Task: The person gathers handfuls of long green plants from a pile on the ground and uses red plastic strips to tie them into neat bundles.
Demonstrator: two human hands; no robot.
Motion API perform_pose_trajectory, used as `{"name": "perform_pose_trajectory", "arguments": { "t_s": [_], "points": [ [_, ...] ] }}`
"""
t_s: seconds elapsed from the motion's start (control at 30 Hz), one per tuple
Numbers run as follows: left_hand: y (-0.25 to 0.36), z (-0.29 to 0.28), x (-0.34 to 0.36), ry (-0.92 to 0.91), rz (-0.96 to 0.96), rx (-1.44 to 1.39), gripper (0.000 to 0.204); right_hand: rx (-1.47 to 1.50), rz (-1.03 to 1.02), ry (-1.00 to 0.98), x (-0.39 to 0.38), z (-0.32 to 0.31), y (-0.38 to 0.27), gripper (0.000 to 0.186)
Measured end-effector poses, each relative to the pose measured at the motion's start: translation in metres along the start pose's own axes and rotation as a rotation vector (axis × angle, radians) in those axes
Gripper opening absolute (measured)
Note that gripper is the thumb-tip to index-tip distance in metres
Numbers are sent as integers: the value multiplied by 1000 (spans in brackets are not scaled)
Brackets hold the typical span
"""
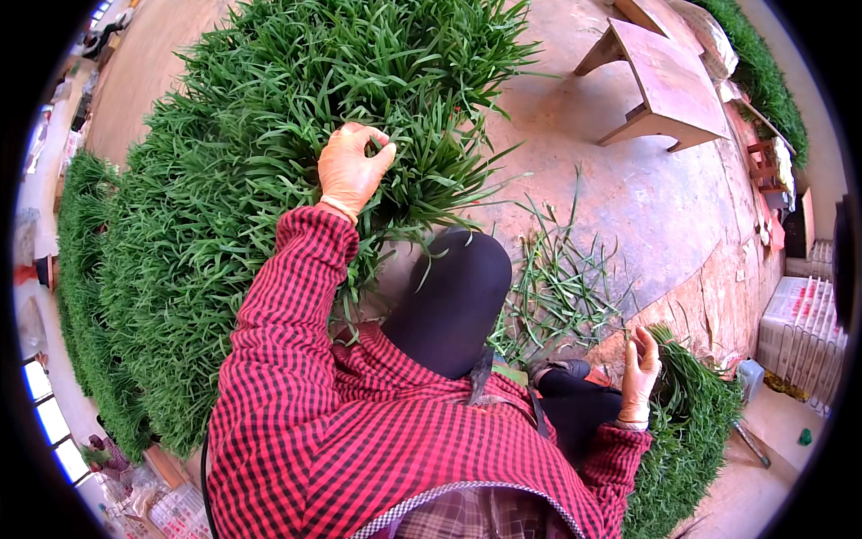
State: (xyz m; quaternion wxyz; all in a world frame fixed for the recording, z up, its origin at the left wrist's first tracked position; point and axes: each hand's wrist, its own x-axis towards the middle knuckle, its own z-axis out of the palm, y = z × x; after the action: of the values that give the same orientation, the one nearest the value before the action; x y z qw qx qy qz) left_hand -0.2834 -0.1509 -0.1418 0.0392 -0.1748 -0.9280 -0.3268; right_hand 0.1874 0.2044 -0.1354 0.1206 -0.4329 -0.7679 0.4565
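Observation:
My left hand (355, 172), in a thin orange glove, reaches into the near right edge of a large heap of long-leaved greens (260, 153). Its thumb and forefinger are closed in a pinch among the leaves; what is between them is too small to tell. On the other side, my right hand (638, 379), gloved too, is held over a smaller pile of cut greens (687, 431) whose stalk ends point up toward it. The right fingertips are pinched together, with something thin I cannot make out. Loose green stalks (557, 283) lie scattered on the floor between my hands.
A low wooden stool (669, 85) stands on the floor at the far right. Along the right are stacked white crates (804, 328) and a small brown stool (768, 166). Another strip of greens (763, 72) runs by the far right wall. My bent knee (462, 296) rises between the piles.

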Motion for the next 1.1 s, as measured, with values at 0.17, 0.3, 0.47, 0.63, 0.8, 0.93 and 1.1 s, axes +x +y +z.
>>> {"name": "perform_pose_trajectory", "arguments": {
  "t_s": [0.17, 0.3, 0.47, 0.63, 0.8, 0.93, 1.1],
  "points": [
    [-23, 17, 8, -52, -275, -915, 15, 39, 56, -52, -9, 8, 12, 31],
    [-3, -16, 13, -234, -473, -1009, 17, 78, 162, -67, -17, 10, 21, 29],
    [-13, -22, 27, -216, -512, -907, 11, 51, 204, -100, -22, 12, 16, 29],
    [-5, -25, 40, -308, -506, -997, 7, 17, 323, -193, -30, 17, 6, 26],
    [-3, -21, 54, -423, -522, -928, 18, 10, 354, -297, -44, 18, 50, 29],
    [5, -19, 63, -425, -176, -274, 28, -24, 350, -344, -41, 21, 55, 31],
    [37, -10, 75, -567, 200, 592, 20, -6, 328, -349, -39, 27, 41, 32]
  ]
}}
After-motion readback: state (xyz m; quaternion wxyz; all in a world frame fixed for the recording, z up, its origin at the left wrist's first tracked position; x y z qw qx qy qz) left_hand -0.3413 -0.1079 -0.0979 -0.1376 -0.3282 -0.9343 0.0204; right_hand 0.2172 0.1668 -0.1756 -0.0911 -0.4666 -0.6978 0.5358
